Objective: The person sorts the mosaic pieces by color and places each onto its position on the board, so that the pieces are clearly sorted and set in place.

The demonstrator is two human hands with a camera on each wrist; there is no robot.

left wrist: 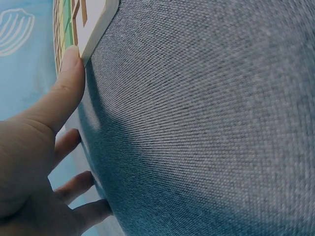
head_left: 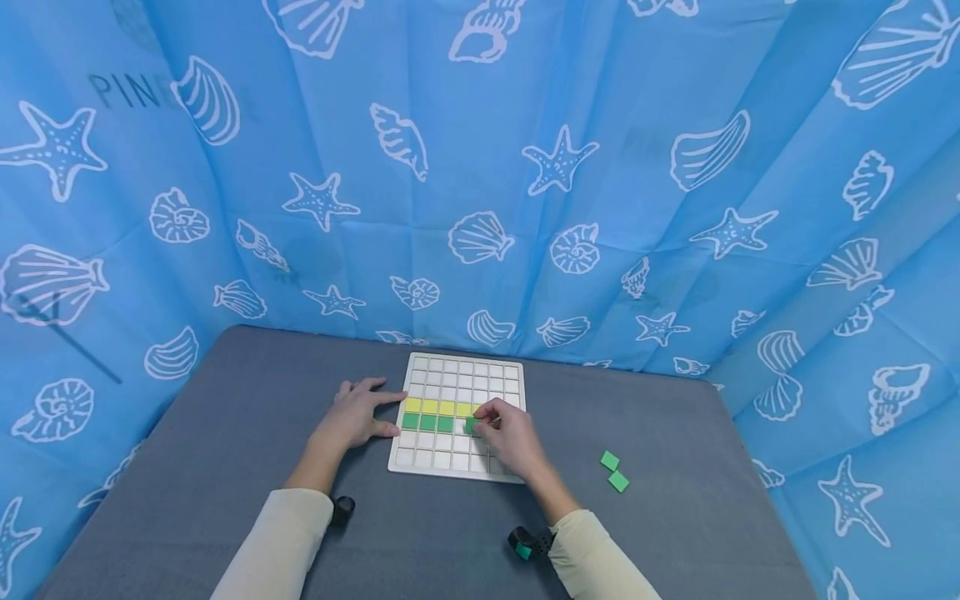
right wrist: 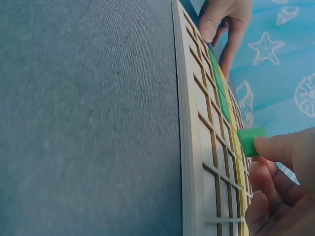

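Note:
A white grid board (head_left: 442, 459) with raised dividers lies on the table. Yellow tiles (head_left: 430, 407) fill cells in one row, and three green tiles (head_left: 427, 422) sit side by side in the row below, at its left end. Between thumb and fingers, my right hand (head_left: 513, 437) pinches a green tile (right wrist: 248, 142) just over the board, right of those three. My left hand (head_left: 352, 417) rests at the board's left edge with fingers spread, thumb (left wrist: 71, 61) touching the rim near the green row. Some right-hand cells are hidden behind my right hand.
Two loose green tiles (head_left: 618, 481) lie on the grey table (head_left: 675, 533) to the right of the board. Black straps (head_left: 531, 543) are at both wrists. A blue curtain (head_left: 480, 183) with white shell prints stands around the table's back and sides.

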